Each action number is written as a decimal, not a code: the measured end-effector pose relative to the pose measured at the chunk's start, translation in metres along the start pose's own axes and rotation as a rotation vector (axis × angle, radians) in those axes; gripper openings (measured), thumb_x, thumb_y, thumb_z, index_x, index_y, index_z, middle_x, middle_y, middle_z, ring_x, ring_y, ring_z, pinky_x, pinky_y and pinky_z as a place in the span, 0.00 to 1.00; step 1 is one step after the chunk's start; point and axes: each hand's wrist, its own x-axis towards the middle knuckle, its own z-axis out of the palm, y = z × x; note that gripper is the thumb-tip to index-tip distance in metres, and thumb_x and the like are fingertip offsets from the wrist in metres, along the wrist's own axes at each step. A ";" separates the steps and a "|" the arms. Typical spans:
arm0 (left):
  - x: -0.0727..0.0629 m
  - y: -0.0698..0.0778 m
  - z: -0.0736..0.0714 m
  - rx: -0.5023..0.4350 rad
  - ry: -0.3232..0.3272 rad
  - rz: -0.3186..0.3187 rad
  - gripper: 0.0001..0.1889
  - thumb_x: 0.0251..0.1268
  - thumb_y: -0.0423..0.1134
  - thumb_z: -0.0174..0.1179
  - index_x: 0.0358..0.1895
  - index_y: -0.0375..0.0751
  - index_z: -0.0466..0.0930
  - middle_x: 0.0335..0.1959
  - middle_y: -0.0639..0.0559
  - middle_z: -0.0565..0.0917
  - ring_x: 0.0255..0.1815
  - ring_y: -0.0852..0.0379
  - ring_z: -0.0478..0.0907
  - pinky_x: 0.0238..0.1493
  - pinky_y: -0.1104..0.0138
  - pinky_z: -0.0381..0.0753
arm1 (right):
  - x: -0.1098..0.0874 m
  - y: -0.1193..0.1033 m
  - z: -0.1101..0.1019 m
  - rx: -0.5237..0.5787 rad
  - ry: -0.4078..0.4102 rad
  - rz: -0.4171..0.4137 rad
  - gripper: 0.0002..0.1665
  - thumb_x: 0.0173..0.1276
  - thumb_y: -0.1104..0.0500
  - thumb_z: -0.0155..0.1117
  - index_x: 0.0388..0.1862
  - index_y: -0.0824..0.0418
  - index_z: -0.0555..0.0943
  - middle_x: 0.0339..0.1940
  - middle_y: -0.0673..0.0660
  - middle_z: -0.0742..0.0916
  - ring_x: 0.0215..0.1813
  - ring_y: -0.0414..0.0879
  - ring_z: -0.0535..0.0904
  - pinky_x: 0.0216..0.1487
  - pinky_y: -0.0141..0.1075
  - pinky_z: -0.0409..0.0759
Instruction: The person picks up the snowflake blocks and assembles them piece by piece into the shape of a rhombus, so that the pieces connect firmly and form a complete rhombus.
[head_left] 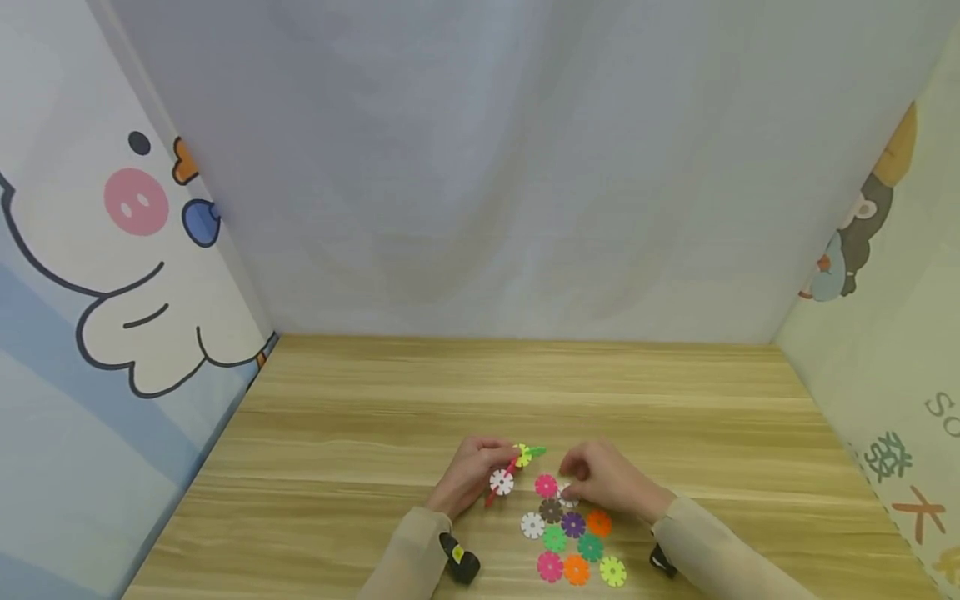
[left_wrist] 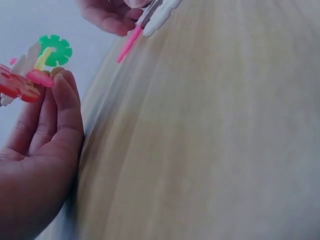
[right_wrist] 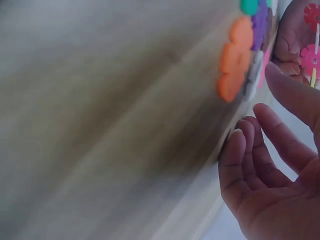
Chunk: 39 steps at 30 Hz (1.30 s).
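My left hand (head_left: pixel 472 468) pinches a joined piece of notched plastic snowflake discs by one edge, raised over the table. In it are a white disc (head_left: pixel 501 482), a yellow disc (head_left: pixel 522 455), a green disc (left_wrist: pixel 56 50) and pink and red ones, slotted together at angles. To the right, my right hand (head_left: pixel 609 482) reaches over the loose discs, its fingertips right at a white disc (head_left: pixel 567 497) and partly covering it. In the right wrist view its thumb and fingers stand apart, loosely bent, with nothing between them.
Loose discs lie flat on the wooden table (head_left: pixel 360 417) between the forearms, among them a pink disc (head_left: pixel 546 486), a brown disc (head_left: pixel 551 510), a purple disc (head_left: pixel 573 525) and an orange disc (head_left: pixel 577 570). A pale curtain (head_left: pixel 480 183) hangs behind; printed sheets stand at both sides.
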 end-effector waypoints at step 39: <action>0.000 0.000 0.001 0.018 0.010 0.002 0.07 0.58 0.34 0.65 0.30 0.32 0.83 0.30 0.47 0.82 0.31 0.57 0.77 0.35 0.67 0.77 | -0.004 0.005 0.002 0.026 0.097 0.019 0.10 0.58 0.64 0.71 0.35 0.59 0.78 0.27 0.47 0.79 0.30 0.42 0.74 0.31 0.34 0.76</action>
